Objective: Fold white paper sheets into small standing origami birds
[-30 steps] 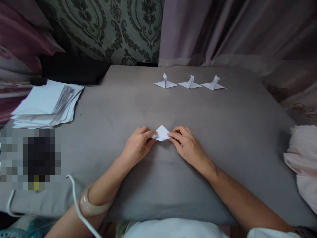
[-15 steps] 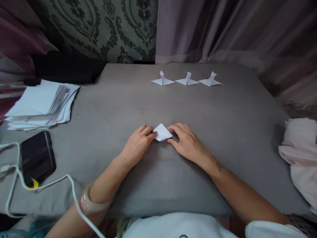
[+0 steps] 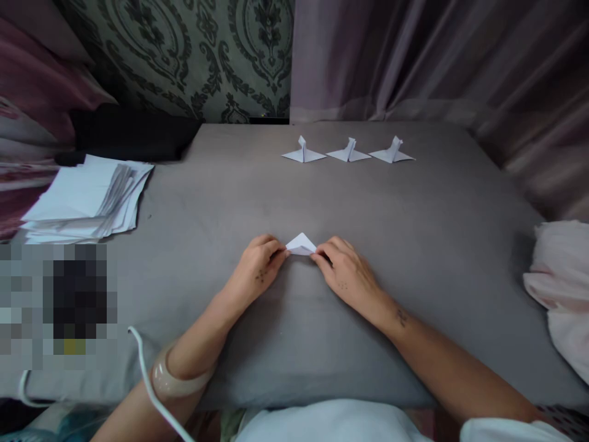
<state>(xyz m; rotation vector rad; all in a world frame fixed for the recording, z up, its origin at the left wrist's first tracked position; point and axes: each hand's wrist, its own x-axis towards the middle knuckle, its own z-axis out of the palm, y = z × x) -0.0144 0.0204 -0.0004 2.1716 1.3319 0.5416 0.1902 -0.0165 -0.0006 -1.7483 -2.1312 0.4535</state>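
Observation:
A small piece of folded white paper (image 3: 301, 244) lies at the middle of the grey cloth-covered table (image 3: 257, 190), its point facing away from me and its near edge lifted a little. My left hand (image 3: 261, 261) pinches its left corner between thumb and fingers. On the other side, my right hand (image 3: 343, 267) grips the right corner the same way. Farther back, three folded paper figures with spread wings stand in a row: a left one (image 3: 304, 153), a middle one (image 3: 350, 153) and a right one (image 3: 393, 153).
A stack of white paper (image 3: 83, 196) sits at the left, with a black cloth-like item (image 3: 133, 132) behind it. A blurred-out patch covers the front left, where a white cable (image 3: 147, 374) crosses my left forearm. Pale crumpled fabric (image 3: 564, 288) lies at the right edge.
My right hand's fingers have closed on the paper's right corner. The paper's near part has folded upward, so the diamond now looks like a flatter triangle. The view has shifted slightly.

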